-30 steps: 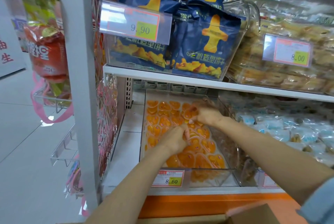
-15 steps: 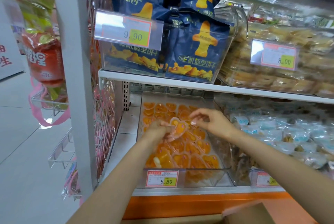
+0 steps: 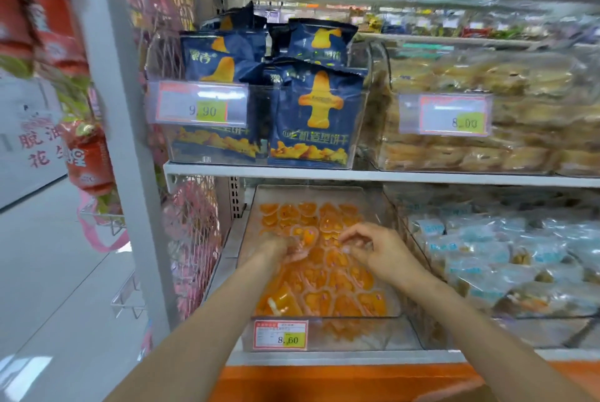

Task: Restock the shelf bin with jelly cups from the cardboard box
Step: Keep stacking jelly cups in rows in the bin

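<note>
Left hand point(image 3: 281, 247) reaches into the clear plastic shelf bin point(image 3: 328, 335), fingers curled on a heart-shaped orange jelly cup point(image 3: 305, 236). Just right of it, right hand point(image 3: 378, 247) hovers half-open; whether it grips anything cannot be told. More cups lie beneath both hands.

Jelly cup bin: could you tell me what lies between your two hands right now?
In the head view, one jelly cup lies between the left hand and right hand, above the bin.
</note>
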Motion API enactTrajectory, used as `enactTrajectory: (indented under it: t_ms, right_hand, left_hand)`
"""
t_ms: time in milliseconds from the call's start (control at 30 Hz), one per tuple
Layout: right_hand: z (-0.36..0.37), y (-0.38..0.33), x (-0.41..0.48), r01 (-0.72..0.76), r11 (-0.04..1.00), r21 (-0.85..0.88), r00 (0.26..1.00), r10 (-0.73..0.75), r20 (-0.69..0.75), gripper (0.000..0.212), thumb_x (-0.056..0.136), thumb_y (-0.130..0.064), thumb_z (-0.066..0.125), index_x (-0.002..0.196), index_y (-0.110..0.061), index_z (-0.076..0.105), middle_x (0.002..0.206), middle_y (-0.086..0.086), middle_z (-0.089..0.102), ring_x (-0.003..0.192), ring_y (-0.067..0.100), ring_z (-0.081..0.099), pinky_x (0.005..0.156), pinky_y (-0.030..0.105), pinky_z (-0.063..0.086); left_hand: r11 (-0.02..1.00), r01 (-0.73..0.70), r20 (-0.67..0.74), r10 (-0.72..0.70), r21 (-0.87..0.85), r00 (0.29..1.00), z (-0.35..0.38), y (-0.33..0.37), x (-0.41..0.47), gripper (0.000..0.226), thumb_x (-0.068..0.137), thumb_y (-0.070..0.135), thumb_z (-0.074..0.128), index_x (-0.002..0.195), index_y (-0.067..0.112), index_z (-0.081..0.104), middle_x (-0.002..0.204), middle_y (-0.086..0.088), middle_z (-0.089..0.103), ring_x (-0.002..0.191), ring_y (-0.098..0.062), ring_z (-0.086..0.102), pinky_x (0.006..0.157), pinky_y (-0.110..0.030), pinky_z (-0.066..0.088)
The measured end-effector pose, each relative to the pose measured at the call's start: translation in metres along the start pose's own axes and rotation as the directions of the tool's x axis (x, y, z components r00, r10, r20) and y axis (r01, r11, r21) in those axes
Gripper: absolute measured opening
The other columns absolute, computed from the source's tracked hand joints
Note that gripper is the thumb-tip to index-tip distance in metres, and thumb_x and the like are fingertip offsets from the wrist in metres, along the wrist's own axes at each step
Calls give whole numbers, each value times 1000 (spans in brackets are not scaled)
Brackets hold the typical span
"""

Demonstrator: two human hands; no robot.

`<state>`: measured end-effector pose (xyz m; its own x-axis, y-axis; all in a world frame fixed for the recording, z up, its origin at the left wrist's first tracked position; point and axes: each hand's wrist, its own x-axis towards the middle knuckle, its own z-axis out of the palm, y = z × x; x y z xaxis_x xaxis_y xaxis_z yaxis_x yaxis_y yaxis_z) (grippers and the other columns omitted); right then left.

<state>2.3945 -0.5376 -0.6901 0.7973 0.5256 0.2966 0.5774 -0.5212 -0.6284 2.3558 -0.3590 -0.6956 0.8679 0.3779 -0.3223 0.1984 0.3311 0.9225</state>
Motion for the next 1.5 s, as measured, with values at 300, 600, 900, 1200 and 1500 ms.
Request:
enactTrajectory:
  t_ms: [300, 600, 900, 1200, 1500]
  right_hand:
    - [-15, 12, 3, 24, 999, 26, 999, -25, 41, 24, 81, -12, 71, 78, -34, 61, 82, -15, 59, 67, 0, 53, 65, 5, 40]
    - [-18, 12, 7, 68, 998, 16, 995, -69, 75, 9, 84, -19, 69, 87, -27, 66, 86, -16, 59, 71, -8, 50, 66, 0, 36]
    - [-20, 7, 9, 66, 998, -9, 996, -65, 68, 10, 85, -16, 67, 94, -19, 71, 84, -13, 59, 68, -3, 51, 63, 0, 37]
    - [6, -8, 0, 109, 994, -5, 975, -106, 193, 12, 84, -15, 68, 96, -14, 71, 86, -7, 63, 63, -9, 48, 62, -2, 34]
    - [14, -10, -10, -31, 975, 219, 962, -31, 271, 19, 84, -9, 68, 103, -12, 68, 99, -4, 65, 81, 2, 60, 69, 6, 44]
  left_hand:
    - [983, 92, -82, -106, -161, 991, 26, -1, 58, 19, 92, -12, 42, 77, -3, 49, 71, -20, 55, 33, -21, 58, 35, -29, 50]
    - [993, 60, -159, -43, 101, 986, 33, -7, 80, 26, 90, -7, 53, 65, 2, 48, 46, -7, 56, 24, -6, 47, 33, -18, 43]
    - [703, -124, -35, 206, 700, 978, 8, 13, 56, 11, 85, 11, 66, 78, 5, 61, 71, -10, 57, 62, -22, 59, 65, -34, 55]
    - [49, -459, 457, -232, 887, 859, -42, 13, -23, 33, 83, 26, 70, 114, 17, 62, 117, 1, 58, 99, -10, 53, 79, -15, 42]
    - [643, -406, 433, 126, 649, 893, -48, 1, -45, 34, 74, -11, 69, 94, 11, 53, 96, -1, 58, 88, -15, 59, 63, -16, 51]
